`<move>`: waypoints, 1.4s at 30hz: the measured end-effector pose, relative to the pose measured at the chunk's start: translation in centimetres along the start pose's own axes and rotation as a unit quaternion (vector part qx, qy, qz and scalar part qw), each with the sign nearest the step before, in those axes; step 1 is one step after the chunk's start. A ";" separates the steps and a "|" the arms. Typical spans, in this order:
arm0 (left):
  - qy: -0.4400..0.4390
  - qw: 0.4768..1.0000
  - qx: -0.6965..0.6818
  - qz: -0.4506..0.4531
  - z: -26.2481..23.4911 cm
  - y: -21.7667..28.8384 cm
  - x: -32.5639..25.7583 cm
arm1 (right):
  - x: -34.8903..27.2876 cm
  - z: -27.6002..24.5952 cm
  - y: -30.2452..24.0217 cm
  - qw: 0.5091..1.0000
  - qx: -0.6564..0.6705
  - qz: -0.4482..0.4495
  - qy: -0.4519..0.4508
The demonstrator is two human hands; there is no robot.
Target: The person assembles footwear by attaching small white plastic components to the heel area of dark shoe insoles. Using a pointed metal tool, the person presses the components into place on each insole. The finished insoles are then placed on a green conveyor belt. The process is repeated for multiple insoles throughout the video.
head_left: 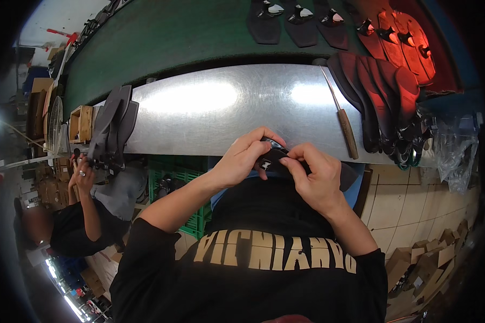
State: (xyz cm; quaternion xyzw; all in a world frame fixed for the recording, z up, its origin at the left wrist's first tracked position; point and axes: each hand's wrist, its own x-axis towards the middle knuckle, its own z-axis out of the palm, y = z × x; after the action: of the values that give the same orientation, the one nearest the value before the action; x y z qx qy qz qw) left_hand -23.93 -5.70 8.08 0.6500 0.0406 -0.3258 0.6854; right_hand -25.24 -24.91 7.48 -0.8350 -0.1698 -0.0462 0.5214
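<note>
Both hands are at a dark sandal [275, 156] with a glossy black strap, held in front of my body at the table's near edge. My left hand [246, 155] is closed round its left end, with the thumb on top and fingers curled over the shiny strap. Thumb and index finger of my right hand [316, 173] pinch the dark piece beside it. A small pale patch shows between the hands. Part of the sandal's sole runs behind my right wrist, and the fingers hide much of the strap.
A metal table [242, 116] lies ahead, with a wooden-handled awl [347, 133] on its right. Dark sandals [374, 97] are stacked at right, more soles [113, 118] at left. Several sandals [299, 27] sit on the green belt [172, 35]. A co-worker [89, 220] is at left.
</note>
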 end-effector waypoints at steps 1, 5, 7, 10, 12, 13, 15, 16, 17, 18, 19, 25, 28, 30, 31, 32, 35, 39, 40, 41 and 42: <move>-0.003 1.000 0.010 -0.002 0.0 0.0 -0.1 | -0.1 0.0 0.0 1.000 0.011 0.011 -0.003; -0.008 0.999 0.051 0.002 0.1 0.3 -0.4 | -0.3 0.2 0.4 0.998 0.034 0.049 -0.016; -0.012 0.999 0.049 -0.001 -0.2 0.1 -0.5 | -0.5 0.5 0.4 0.997 0.052 0.063 -0.016; -0.003 0.998 0.053 0.026 -0.5 -0.6 -0.5 | -0.5 0.2 -0.3 0.983 0.103 0.146 -0.035; -0.003 0.997 0.064 0.041 -0.5 -0.5 -0.6 | -0.4 0.2 0.1 0.977 0.140 0.146 -0.063; -0.008 0.997 0.071 0.042 -0.6 -0.1 -0.8 | -0.2 0.2 0.3 0.974 0.157 0.146 -0.077; -0.012 0.997 0.063 0.036 -0.7 0.9 -1.2 | 0.6 -0.4 0.4 0.959 0.195 0.167 -0.122; -0.012 0.998 0.049 0.029 -0.7 1.5 -1.4 | 1.1 -0.7 0.3 0.950 0.214 0.177 -0.144; -0.012 0.999 0.034 0.022 -0.7 2.1 -1.6 | 1.8 -1.1 -0.1 0.947 0.207 0.182 -0.166; 0.005 0.999 0.021 0.037 -0.9 2.7 -2.0 | 2.5 -1.6 -0.7 0.944 0.199 0.186 -0.188; 0.022 0.998 0.007 0.052 -1.1 3.4 -2.3 | 3.2 -2.1 -1.1 0.940 0.191 0.191 -0.209; 0.186 0.956 -0.183 0.136 -5.3 3.1 -3.5 | 6.0 -5.4 1.0 0.954 -0.136 -0.147 0.221; 0.131 0.945 -0.291 0.069 -5.4 0.4 -3.0 | 4.9 -4.6 4.4 0.944 -0.270 -0.061 0.179; 0.112 0.929 -0.351 0.017 -4.4 -0.2 -2.5 | 4.1 -3.4 5.7 0.937 -0.311 -0.038 0.153; 0.095 0.922 -0.374 0.021 -4.2 -0.8 -1.9 | 3.5 -3.0 6.1 0.933 -0.331 -0.026 0.138; 0.080 0.915 -0.394 0.032 -4.2 -1.4 -1.5 | 3.4 -3.0 6.2 0.943 -0.306 -0.017 0.131; 0.054 0.852 -0.521 0.008 -4.0 -2.5 -0.8 | 3.5 -3.5 6.2 0.967 -0.212 -0.029 0.138; 0.066 0.825 -0.561 -0.023 -3.2 -2.2 0.0 | 1.1 -1.3 2.4 0.974 0.177 0.137 -0.027; 0.064 0.829 -0.554 -0.028 -3.1 -2.0 0.2 | 0.6 -0.6 1.6 0.963 0.216 0.140 -0.078; 0.063 0.833 -0.548 -0.033 -3.0 -1.9 0.3 | 0.2 0.1 1.2 0.947 0.253 0.165 -0.107; 0.062 0.837 -0.542 -0.037 -2.8 -1.9 0.5 | -0.1 0.8 0.9 0.929 0.289 0.188 -0.135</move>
State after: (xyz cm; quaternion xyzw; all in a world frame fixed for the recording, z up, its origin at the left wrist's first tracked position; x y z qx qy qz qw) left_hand -23.51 -3.20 5.77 0.1916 0.2773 -0.2354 0.9116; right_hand -25.15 -24.61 6.31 -0.6631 -0.0844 0.2171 0.7114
